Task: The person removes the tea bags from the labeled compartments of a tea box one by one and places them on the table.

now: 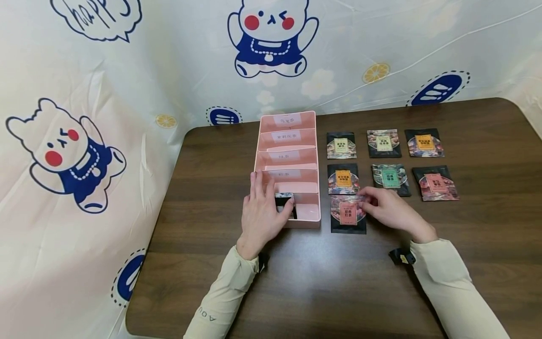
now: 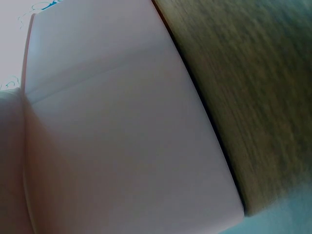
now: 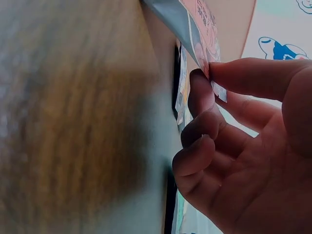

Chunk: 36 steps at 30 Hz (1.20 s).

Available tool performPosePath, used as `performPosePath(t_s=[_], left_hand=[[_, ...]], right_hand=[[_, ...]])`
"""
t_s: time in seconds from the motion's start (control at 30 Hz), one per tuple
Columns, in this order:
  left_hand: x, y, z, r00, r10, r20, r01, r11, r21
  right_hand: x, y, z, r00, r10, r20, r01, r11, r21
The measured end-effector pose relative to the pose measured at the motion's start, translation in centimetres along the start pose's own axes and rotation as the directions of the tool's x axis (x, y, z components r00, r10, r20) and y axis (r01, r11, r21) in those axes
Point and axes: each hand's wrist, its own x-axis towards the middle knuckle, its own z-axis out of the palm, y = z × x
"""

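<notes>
My right hand point(image 1: 391, 212) pinches a tea sachet with a pinkish-red label point(image 1: 348, 214) by its upper right corner, between thumb and index finger. In the right wrist view that sachet point(image 3: 202, 36) tilts up off the dark table. My left hand point(image 1: 264, 207) rests over the left rim of a pink divided box point(image 1: 311, 223), fingers straight and pointing away, thumb reaching over the front compartment. A dark sachet point(image 1: 284, 197) lies in that compartment, partly hidden by the thumb. The box's smooth outer wall point(image 2: 122, 136) fills much of the left wrist view.
Right of the box, several tea sachets lie in two rows, among them one with a green label point(image 1: 390, 178), a red one point(image 1: 436, 183) and an orange one point(image 1: 425, 142). Labelled dividers point(image 1: 288, 136) split the box. A printed curtain point(image 1: 190, 61) hangs behind the table point(image 1: 203, 188).
</notes>
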Motion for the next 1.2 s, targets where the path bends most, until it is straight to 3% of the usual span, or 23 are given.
performPosePath(t_s=[0.2,0.5,1.2], left_hand=[[-0.03,-0.06,0.09,1.0,0.005,-0.007,-0.005,1.0,-0.02],[-0.15,-0.2,0.23,0.994,0.039,-0.1,-0.047,0.996,-0.079],[-0.12,-0.27,0.22,0.997,0.028,-0.077,-0.033,0.997,-0.072]], right_hand=[[-0.1,0.0,0.27,1.0,0.003,0.017,-0.003,1.0,-0.022],[-0.13,-0.17,0.42,1.0,0.008,0.024,-0.007,0.999,-0.037],[0.12,-0.31,0.54,0.998,0.051,0.047,-0.047,0.995,-0.086]])
